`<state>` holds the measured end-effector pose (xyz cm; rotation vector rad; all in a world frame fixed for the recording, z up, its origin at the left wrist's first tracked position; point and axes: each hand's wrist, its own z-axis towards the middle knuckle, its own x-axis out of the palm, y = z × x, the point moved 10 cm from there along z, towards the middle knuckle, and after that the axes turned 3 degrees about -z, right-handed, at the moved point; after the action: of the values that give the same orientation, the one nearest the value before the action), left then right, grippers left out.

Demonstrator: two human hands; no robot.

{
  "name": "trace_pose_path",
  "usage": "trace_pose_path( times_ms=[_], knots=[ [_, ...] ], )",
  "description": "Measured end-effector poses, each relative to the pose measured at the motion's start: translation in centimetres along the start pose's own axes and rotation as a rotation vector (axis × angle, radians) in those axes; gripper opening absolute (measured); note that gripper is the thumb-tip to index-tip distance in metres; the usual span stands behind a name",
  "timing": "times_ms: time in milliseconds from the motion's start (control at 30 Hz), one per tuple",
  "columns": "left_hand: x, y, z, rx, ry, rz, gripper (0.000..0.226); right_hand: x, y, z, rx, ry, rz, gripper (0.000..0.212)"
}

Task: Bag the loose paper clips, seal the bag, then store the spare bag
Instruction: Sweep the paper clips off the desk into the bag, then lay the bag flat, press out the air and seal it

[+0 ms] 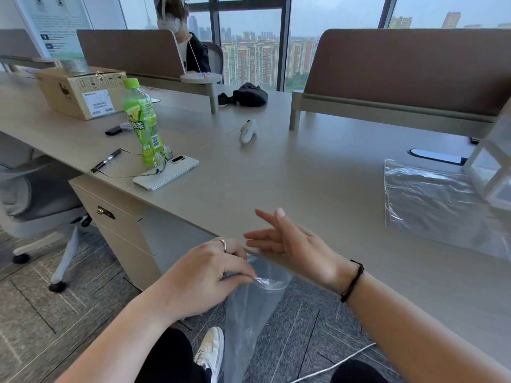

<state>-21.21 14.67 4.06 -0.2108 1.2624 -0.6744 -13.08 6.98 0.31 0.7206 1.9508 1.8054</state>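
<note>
A clear plastic bag (250, 313) hangs below the near edge of the bench (318, 175), its mouth pinched between the fingers of your left hand (204, 277), which wears a ring. Your right hand (287, 241) rests at the bench edge just above the bag's mouth, fingers spread and holding nothing. No paper clips can be made out. A second clear bag (431, 200) lies flat on the bench well to the right, beside a white-framed clear box (495, 172). Farther left stand a green bottle (142, 123), a phone (166, 174), glasses and a pen (106, 160).
</note>
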Motion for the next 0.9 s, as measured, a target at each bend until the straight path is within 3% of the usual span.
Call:
trace_pose_path(
  times_ms=[133,267,333,467,567,900],
  knots=[
    [-0.2,0.0,-0.1,-0.012,0.003,0.007,0.017,-0.7,0.0,-0.4,0.017,-0.069,0.023,0.045],
    [-0.7,-0.3,-0.2,-0.009,0.001,0.001,0.013,0.4,0.7,-0.8,-0.077,0.016,-0.365,0.031],
    [-1.3,-0.7,-0.2,-0.003,0.001,-0.003,0.009,1.9,1.1,-1.5,-0.128,0.097,-0.591,0.032],
    [-3.7,-2.3,-0.2,0.021,-0.013,-0.020,0.003,4.0,1.5,-2.6,-0.156,0.195,-0.902,0.068],
    [-5.8,-3.3,-0.3,-0.007,-0.008,-0.035,0.008,4.1,2.0,-3.1,-0.140,0.212,-1.035,0.081],
    [-11.3,-5.5,0.6,0.004,0.048,-0.036,0.013,0.0,5.9,-5.4,-0.032,0.154,-1.410,0.037]
  ],
)
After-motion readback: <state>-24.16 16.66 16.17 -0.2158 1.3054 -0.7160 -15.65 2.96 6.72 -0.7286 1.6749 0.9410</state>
